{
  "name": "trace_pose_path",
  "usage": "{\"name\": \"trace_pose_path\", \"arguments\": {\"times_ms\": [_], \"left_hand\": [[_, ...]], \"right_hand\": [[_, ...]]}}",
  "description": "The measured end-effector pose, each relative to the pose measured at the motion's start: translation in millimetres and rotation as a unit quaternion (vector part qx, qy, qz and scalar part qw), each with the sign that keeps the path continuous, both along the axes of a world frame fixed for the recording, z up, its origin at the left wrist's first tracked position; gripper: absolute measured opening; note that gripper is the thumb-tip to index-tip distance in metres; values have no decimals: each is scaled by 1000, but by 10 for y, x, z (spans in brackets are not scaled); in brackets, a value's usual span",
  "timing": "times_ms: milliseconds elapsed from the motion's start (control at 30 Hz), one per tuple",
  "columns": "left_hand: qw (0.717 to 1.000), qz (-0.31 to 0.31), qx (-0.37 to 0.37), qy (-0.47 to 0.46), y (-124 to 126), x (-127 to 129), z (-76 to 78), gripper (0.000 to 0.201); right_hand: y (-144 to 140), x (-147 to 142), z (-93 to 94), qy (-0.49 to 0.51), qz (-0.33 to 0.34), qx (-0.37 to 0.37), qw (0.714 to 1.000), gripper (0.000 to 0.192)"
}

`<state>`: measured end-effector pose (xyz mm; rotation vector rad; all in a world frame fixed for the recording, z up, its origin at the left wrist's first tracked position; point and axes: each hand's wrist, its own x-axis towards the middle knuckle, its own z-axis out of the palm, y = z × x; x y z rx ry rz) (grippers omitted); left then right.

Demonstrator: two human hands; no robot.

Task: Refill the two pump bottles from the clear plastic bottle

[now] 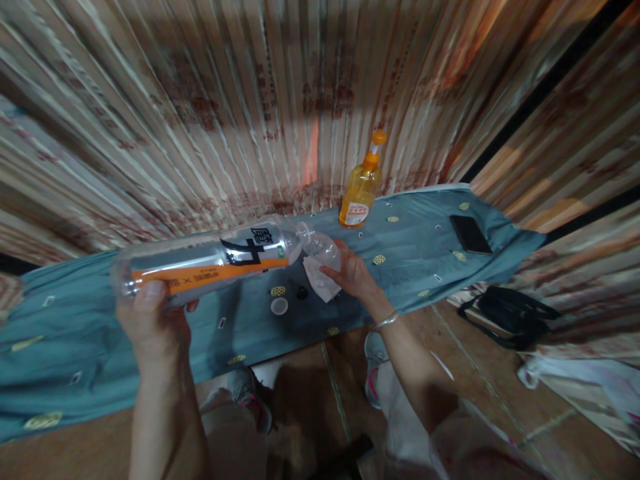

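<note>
My left hand (157, 320) grips the lower end of a large clear plastic bottle (205, 263) with an orange and silver label. The bottle lies nearly level above the cloth, its neck toward the right. My right hand (353, 270) holds a small clear plastic bottle (324, 248), its mouth against or very close to the large bottle's mouth; I cannot tell whether they touch. A white tissue (321, 280) hangs beneath the small bottle, at my right fingers. Below them on the cloth lie a round whitish cap (279, 306) and a small black piece (301, 293).
An orange pump bottle (361, 193) stands at the back of the teal cloth-covered table (310, 330), near the striped curtain (220, 120). To the right lies a black phone (470, 234). A dark bag (515, 317) is beyond the table's front right edge.
</note>
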<state>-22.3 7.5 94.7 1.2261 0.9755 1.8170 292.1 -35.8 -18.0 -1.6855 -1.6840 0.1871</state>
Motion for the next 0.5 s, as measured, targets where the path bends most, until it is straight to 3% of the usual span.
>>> {"name": "trace_pose_path", "arguments": {"times_ms": [367, 500], "left_hand": [[1000, -14, 15, -14, 1, -1, 1, 64], [1000, -16, 18, -12, 6, -3, -2, 57]], "right_hand": [[15, 5, -6, 5, 5, -4, 1000, 64], [13, 2, 2, 13, 0, -8, 1000, 63]]}}
